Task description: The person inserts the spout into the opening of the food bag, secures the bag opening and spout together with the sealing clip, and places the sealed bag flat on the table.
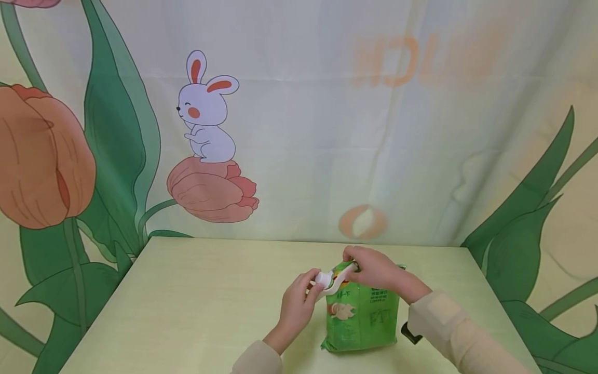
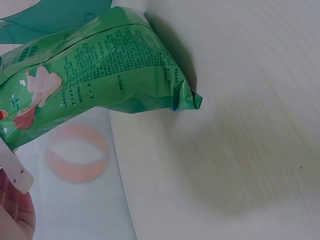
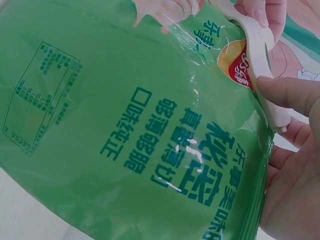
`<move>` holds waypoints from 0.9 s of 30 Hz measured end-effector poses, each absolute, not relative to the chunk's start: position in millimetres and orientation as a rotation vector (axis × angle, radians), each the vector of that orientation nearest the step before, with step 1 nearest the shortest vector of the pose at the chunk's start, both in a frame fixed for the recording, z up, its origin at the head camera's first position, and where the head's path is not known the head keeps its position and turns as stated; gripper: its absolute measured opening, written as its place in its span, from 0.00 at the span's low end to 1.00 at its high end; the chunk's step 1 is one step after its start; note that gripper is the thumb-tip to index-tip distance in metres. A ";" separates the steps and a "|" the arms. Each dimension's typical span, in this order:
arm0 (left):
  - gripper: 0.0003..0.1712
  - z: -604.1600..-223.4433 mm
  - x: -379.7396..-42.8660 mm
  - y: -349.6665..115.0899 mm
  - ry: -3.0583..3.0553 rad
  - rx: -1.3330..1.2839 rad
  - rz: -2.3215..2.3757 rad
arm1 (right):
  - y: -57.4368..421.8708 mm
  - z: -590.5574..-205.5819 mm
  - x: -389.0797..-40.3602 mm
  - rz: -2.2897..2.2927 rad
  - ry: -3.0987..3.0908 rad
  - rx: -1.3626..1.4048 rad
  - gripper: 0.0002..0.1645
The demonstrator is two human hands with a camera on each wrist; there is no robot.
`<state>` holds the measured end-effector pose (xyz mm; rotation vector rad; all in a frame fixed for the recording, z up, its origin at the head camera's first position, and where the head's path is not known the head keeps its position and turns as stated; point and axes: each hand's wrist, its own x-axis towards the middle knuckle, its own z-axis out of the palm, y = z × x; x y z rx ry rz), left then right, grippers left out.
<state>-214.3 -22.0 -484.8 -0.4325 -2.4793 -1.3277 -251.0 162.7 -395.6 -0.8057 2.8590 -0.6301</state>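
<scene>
A green chip bag [image 1: 362,322] stands upright on the table, its printed side toward me. Across its top edge lies a white bag clip [image 3: 260,45] with a round white cap [image 1: 323,279] at the left end. My left hand [image 1: 297,304] pinches the clip by that capped end, thumb and fingers on either side. With thumb and fingers, my right hand [image 1: 371,267] grips the other end of the clip together with the bag's top corner. In the left wrist view, only part of the left hand [image 2: 15,215] shows, beside the clip's end.
The pale table [image 1: 196,311] extends left of the bag and behind it. A printed curtain [image 1: 299,130] with a rabbit and tulips hangs along the table's back edge. A black device [image 1: 411,332] shows under the right sleeve.
</scene>
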 end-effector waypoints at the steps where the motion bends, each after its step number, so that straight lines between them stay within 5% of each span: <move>1: 0.18 -484.3 -214.2 -22.0 -2.486 -0.434 -1.315 | 162.8 -395.6 -251.3 -0.630 2.860 -0.805 0.10; 27: 0.16 -477.7 -215.3 -27.8 -2.595 -0.501 -1.126 | 162.4 -399.4 -251.5 -0.458 2.928 -0.825 0.15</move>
